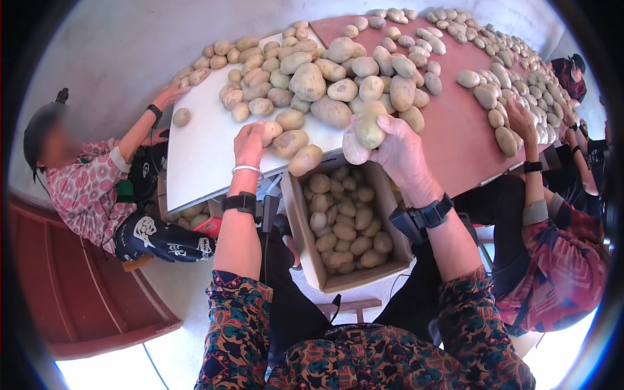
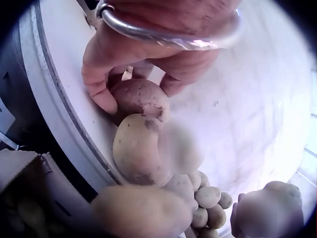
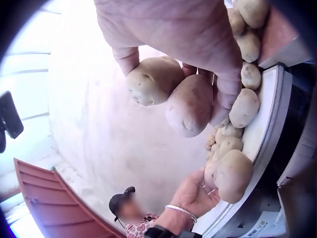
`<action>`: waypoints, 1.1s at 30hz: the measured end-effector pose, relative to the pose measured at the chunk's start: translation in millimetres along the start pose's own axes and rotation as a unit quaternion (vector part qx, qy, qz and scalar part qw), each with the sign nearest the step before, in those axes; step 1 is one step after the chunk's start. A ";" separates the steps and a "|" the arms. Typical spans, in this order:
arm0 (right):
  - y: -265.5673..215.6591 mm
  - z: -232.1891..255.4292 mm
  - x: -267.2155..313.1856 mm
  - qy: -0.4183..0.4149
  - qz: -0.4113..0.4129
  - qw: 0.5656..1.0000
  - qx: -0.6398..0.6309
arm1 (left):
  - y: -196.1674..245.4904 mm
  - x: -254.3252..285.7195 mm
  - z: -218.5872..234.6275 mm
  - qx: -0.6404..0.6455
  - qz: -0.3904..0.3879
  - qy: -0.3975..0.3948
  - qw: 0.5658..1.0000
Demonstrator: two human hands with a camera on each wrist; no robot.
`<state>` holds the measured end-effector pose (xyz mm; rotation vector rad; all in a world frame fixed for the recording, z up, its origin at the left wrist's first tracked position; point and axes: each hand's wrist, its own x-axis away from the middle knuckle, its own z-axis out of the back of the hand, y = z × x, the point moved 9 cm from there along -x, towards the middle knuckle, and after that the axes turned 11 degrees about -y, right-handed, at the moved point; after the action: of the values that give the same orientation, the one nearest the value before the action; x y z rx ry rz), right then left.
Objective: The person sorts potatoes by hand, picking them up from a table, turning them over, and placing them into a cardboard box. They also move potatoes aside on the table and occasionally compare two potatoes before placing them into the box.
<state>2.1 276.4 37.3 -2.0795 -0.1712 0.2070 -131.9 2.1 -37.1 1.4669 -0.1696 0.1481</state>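
Observation:
My right hand (image 1: 404, 151) grips two potatoes above the table's front edge: a yellowish potato (image 3: 153, 82) and a paler, pinkish potato (image 3: 190, 106), side by side between thumb and fingers. At the white board's edge, my left hand (image 1: 249, 144) has its fingers curled round a reddish-brown potato (image 2: 141, 96) with a rough patch on its skin. Against that one lies a yellow potato (image 2: 136, 151). A large potato heap (image 1: 307, 82) spreads behind both hands. Below them stands an open cardboard box (image 1: 367, 279), with many potatoes (image 1: 344, 231) inside.
The tabletop joins a white board (image 1: 205, 127) and a red-brown board (image 1: 448, 127). More potatoes (image 1: 500, 78) lie at the right. One person (image 1: 91, 175) sits at the left, reaching onto the table; another person (image 1: 552, 260) sits close at the right.

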 end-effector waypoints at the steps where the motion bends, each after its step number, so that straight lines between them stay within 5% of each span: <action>1: 0.6 -0.2 -0.6 0.001 -0.001 1.000 -0.002 | 4.3 7.9 -1.3 -0.001 0.001 0.000 1.000; 3: -1.2 0.8 -1.5 0.009 0.010 1.000 0.004 | 8.9 16.5 -22.9 0.003 -0.003 -0.106 0.994; 7: -4.4 -1.3 -2.1 0.016 0.015 1.000 -0.008 | 8.9 1.4 -29.4 -0.173 -0.138 -0.094 0.971; 13: -9.5 -0.3 -2.6 0.010 0.020 0.998 -0.067 | -13.0 -3.4 -11.1 0.203 0.037 -0.048 0.977; 15: -12.5 -1.0 -3.0 -0.014 0.039 0.994 -0.101 | -10.6 -3.0 -7.8 0.240 0.037 -0.039 0.969; 21: -15.4 -4.4 -3.7 -0.047 0.064 0.974 -0.214 | 24.5 15.1 -17.4 0.350 -0.026 -0.192 0.916; 23: -17.3 -5.0 -2.1 -0.052 0.066 0.972 -0.221 | 46.3 28.0 -34.4 0.415 -0.099 -0.364 0.828; 24: -18.3 -4.9 -1.3 -0.055 0.067 0.970 -0.227 | 53.6 36.8 -41.4 0.415 -0.101 -0.364 0.828; 26: -20.7 -3.9 0.3 -0.065 0.069 0.966 -0.240 | 62.5 49.1 -40.5 0.426 -0.097 -0.208 0.875; 27: -21.9 -4.3 1.1 -0.075 0.071 0.962 -0.252 | 60.5 49.5 -40.0 0.426 -0.097 -0.208 0.875; 29: -24.8 -3.7 4.4 -0.070 0.074 0.963 -0.249 | 71.3 59.3 -57.8 0.428 -0.128 -0.341 0.827; 33: -28.6 2.3 8.7 -0.077 0.080 0.962 -0.250 | 71.9 63.3 -65.7 0.418 -0.123 -0.344 0.832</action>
<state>9.0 294.2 60.4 -2.5839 -0.1609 0.4645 -83.0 74.3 39.5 2.3615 -0.5463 -0.6114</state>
